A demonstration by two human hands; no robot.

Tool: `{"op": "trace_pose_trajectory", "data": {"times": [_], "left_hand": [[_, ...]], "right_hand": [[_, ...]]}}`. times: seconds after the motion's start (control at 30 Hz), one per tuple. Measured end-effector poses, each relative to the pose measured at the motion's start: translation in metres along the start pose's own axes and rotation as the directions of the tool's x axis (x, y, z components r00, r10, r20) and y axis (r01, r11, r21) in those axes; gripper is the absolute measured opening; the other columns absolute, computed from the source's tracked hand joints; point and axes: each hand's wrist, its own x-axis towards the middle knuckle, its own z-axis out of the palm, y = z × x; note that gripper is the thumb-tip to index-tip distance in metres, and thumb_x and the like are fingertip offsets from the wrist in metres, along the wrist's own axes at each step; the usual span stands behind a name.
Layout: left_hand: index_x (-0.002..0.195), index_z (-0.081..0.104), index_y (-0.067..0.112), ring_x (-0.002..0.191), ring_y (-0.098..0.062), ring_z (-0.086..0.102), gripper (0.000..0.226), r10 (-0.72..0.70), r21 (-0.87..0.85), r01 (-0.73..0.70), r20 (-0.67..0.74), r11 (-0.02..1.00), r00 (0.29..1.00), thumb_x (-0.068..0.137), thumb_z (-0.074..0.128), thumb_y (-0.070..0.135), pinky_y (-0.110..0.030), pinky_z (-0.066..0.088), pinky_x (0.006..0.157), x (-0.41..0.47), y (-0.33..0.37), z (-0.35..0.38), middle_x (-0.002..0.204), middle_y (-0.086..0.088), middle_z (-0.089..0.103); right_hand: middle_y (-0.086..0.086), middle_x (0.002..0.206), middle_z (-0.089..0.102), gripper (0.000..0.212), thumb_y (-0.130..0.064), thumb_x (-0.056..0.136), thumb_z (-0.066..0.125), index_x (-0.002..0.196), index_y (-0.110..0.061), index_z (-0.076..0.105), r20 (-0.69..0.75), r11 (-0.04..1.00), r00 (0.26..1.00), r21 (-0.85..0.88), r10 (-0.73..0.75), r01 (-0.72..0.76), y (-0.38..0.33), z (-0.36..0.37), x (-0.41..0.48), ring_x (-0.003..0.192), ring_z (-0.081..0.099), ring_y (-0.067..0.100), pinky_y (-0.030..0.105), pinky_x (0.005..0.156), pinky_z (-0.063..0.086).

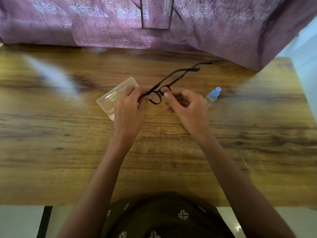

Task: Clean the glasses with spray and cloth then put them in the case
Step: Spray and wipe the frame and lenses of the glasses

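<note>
Black-framed glasses are held above the wooden table, their temples unfolded and pointing away to the upper right. My left hand pinches the left end of the frame. My right hand touches the frame near the bridge with thumb and forefinger. A translucent beige case lies shut on the table just behind my left hand, partly covered by it. A small clear spray bottle with a blue cap lies on its side right of my right hand. No cloth is visible.
A purple patterned fabric hangs along the table's far edge. The table's right end meets a pale wall. My dark patterned clothing shows at the near edge.
</note>
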Motion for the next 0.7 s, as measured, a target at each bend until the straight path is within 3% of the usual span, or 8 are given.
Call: {"op": "trace_pose_trajectory", "data": {"times": [0.07, 0.13, 0.23, 0.37, 0.5, 0.6, 0.7], "left_hand": [[0.097, 0.071, 0.005, 0.078, -0.011, 0.059, 0.010, -0.033, -0.015, 0.033, -0.041, 0.999, 0.999, 0.090, 0.067, 0.011, -0.020, 0.048, 0.069, -0.001, -0.005, 0.006, 0.092, 0.006, 0.057], [0.097, 0.070, 0.005, 0.079, -0.011, 0.060, 0.010, -0.057, -0.036, 0.055, -0.065, 0.998, 0.996, 0.089, 0.067, 0.011, -0.021, 0.048, 0.070, -0.003, -0.010, 0.011, 0.094, 0.005, 0.058], [0.098, 0.069, 0.006, 0.081, 0.003, 0.056, 0.011, -0.123, -0.106, 0.115, -0.078, 0.988, 0.989, 0.090, 0.066, 0.013, -0.015, 0.048, 0.074, -0.005, -0.019, 0.013, 0.097, 0.009, 0.056], [0.097, 0.068, 0.006, 0.086, 0.017, 0.053, 0.009, -0.166, -0.157, 0.146, -0.121, 0.977, 0.979, 0.089, 0.066, 0.008, -0.005, 0.044, 0.075, -0.010, -0.028, 0.014, 0.097, 0.010, 0.058], [0.096, 0.068, 0.008, 0.088, 0.005, 0.056, 0.007, -0.211, -0.205, 0.183, -0.129, 0.962, 0.969, 0.089, 0.066, 0.008, -0.008, 0.045, 0.076, -0.015, -0.036, 0.013, 0.099, 0.005, 0.061], [0.094, 0.068, 0.007, 0.089, -0.005, 0.057, 0.007, -0.230, -0.237, 0.192, -0.141, 0.952, 0.963, 0.088, 0.066, 0.007, -0.010, 0.045, 0.075, -0.018, -0.041, 0.012, 0.098, 0.000, 0.064], [0.094, 0.067, 0.007, 0.086, -0.002, 0.056, 0.006, -0.233, -0.241, 0.193, -0.150, 0.951, 0.961, 0.088, 0.066, 0.007, -0.015, 0.048, 0.074, -0.022, -0.044, 0.012, 0.096, 0.002, 0.063]], "right_hand": [[-0.005, 0.077, 0.069, 0.014, -0.029, 0.094, 0.066, 0.094, -0.015, 0.069, -0.124, 0.984, 0.992, -0.176, -0.035, 0.013, 0.018, -0.008, -0.003, 0.065, 0.065, 0.010, 0.023, 0.061, 0.055], [-0.005, 0.086, 0.062, 0.017, -0.028, 0.094, 0.066, 0.096, -0.011, 0.065, -0.284, 0.920, 0.944, -0.390, -0.165, 0.044, 0.038, -0.018, -0.002, 0.074, 0.056, 0.008, 0.021, 0.067, 0.047], [0.014, 0.109, 0.055, 0.030, -0.025, 0.091, 0.067, 0.109, -0.003, 0.058, -0.431, 0.832, 0.862, -0.555, -0.268, -0.018, 0.063, -0.032, 0.004, 0.099, 0.041, 0.012, 0.025, 0.081, 0.040], [0.019, 0.129, 0.049, 0.045, -0.024, 0.091, 0.067, 0.126, -0.002, 0.051, -0.452, 0.841, 0.863, -0.537, -0.224, -0.063, 0.080, -0.047, 0.012, 0.118, 0.044, 0.025, 0.019, 0.091, 0.034], [0.014, 0.126, 0.055, 0.047, -0.025, 0.098, 0.058, 0.136, -0.003, 0.043, -0.392, 0.868, 0.902, -0.495, -0.181, -0.041, 0.094, -0.049, 0.017, 0.108, 0.053, 0.018, 0.008, 0.082, 0.037], [0.009, 0.125, 0.059, 0.047, -0.026, 0.100, 0.055, 0.141, -0.007, 0.038, -0.373, 0.889, 0.907, -0.459, -0.197, 0.005, 0.101, -0.047, 0.018, 0.104, 0.060, 0.020, 0.031, 0.085, 0.052], [-0.007, 0.124, 0.053, 0.048, -0.026, 0.100, 0.056, 0.141, -0.008, 0.037, -0.387, 0.908, 0.898, -0.417, -0.211, 0.034, 0.102, -0.047, 0.019, 0.098, 0.061, 0.014, 0.039, 0.083, 0.056]]}}
